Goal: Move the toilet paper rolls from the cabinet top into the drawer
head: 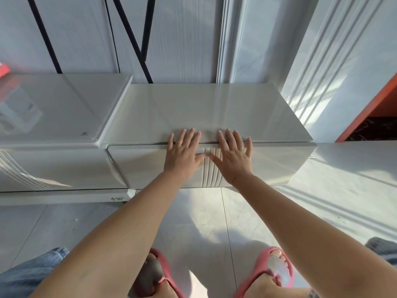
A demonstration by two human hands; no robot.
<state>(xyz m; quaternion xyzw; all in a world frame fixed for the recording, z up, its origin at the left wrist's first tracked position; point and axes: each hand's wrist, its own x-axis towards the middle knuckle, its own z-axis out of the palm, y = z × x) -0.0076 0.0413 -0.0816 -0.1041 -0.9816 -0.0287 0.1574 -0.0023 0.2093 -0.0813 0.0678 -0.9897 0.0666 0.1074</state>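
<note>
A glossy white cabinet stands against the wall, and its drawer front is pushed in flush under the top. My left hand and my right hand lie flat on the drawer front, side by side, palms against it, fingers spread with their tips reaching over the top edge. Neither hand holds anything. No toilet paper rolls show anywhere; the cabinet top is bare.
A higher white unit adjoins the cabinet on the left, with an orange object at its far left edge. Black metal legs lean against the wall behind. An orange panel is at right. My feet in pink slippers stand on the tiled floor.
</note>
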